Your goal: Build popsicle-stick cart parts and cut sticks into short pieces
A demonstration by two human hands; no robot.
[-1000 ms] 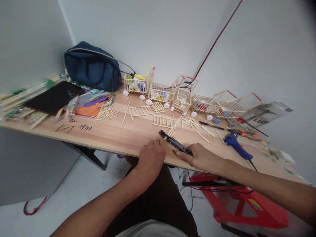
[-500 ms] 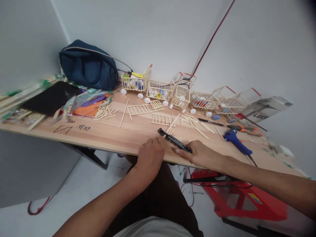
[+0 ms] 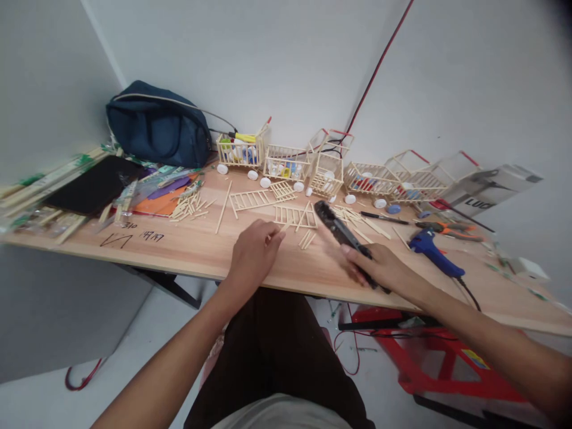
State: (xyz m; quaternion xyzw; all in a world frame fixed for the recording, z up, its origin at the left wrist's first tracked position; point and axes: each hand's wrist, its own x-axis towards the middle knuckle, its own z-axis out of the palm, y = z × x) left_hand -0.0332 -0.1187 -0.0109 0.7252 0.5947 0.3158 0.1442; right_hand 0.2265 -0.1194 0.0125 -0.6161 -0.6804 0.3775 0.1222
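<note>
My left hand (image 3: 255,250) is closed near the table's front edge, thumb and forefinger pinching a small wooden stick (image 3: 286,226). To its right, my right hand (image 3: 379,262) is wrapped round a black cutting tool (image 3: 339,228), slightly blurred, its head pointing up and left. Short cut sticks (image 3: 307,239) lie on the table between the hands. Just beyond them is a ladder-like stick frame (image 3: 292,215) with a loose stick across it, and a second frame (image 3: 252,200) lies farther left.
Small stick carts (image 3: 373,180) with white wheels line the wall. A blue bag (image 3: 158,125), black tablet (image 3: 93,183) and stick pile (image 3: 192,204) are on the left. A blue glue gun (image 3: 435,253), orange-handled pliers (image 3: 451,230) and white box (image 3: 529,269) are on the right.
My left hand has moved left and up, away from the tool, with a stick now showing in its fingers. My right hand has shifted right with the tool, uncovering short sticks on the table.
</note>
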